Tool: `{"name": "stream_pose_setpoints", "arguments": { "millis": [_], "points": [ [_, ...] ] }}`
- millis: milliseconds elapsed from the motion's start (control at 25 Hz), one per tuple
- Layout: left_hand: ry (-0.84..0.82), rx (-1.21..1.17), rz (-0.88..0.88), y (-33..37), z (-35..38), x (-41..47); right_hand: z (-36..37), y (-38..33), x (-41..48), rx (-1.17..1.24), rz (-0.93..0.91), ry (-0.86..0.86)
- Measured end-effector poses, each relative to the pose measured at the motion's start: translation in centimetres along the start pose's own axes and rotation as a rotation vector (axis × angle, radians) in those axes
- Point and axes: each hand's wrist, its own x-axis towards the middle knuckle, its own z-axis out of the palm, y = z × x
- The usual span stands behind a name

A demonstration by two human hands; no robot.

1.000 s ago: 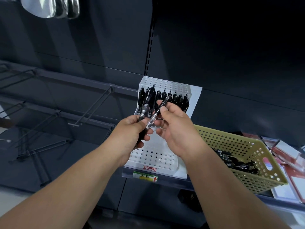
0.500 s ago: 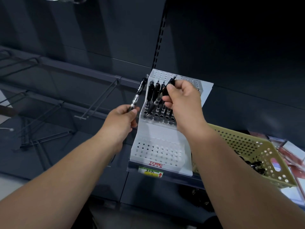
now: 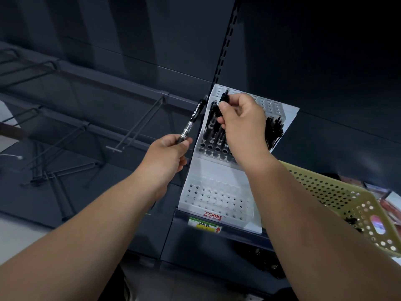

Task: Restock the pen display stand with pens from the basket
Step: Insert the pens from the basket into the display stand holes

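We see the white perforated plastic stand (image 3: pixel 217 198) mid-frame, its lower holes open. The yellow holed basket (image 3: pixel 325 192) is cut off at lower right. Our right hand (image 3: pixel 243 127) pinches a black pen (image 3: pixel 223 101) over the upper row, hiding some slots. Our left hand (image 3: pixel 167 155) grips a clear-barrelled pen (image 3: pixel 192 120) just left of the stand.

Matt plastic stand (image 3: pixel 219 170) (perforated).

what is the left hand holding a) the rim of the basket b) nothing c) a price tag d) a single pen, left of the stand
D: the left hand pinches the lower end of one pen, held up beside the stand, away from the basket.
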Motion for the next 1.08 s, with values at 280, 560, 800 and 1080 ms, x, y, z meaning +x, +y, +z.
{"name": "stream_pose_setpoints", "arguments": {
  "millis": [280,560,800,1080],
  "points": [
    [-0.001,-0.034,-0.020,-0.4,-0.2,0.3,0.6,0.6,-0.1,-0.092,0.012,-0.016],
    [0.010,-0.048,-0.037,-0.5,-0.4,0.2,1.4,2.3,-0.3,-0.247,0.060,-0.019],
    [0.042,-0.096,-0.076,0.2,-0.1,-0.5,1.8,2.1,-0.2,-0.427,-0.004,-0.044],
    [-0.037,0.007,0.032,0.3,0.0,-1.7,-0.2,0.9,-2.3,-0.014,0.227,-0.047]
  ]
}}
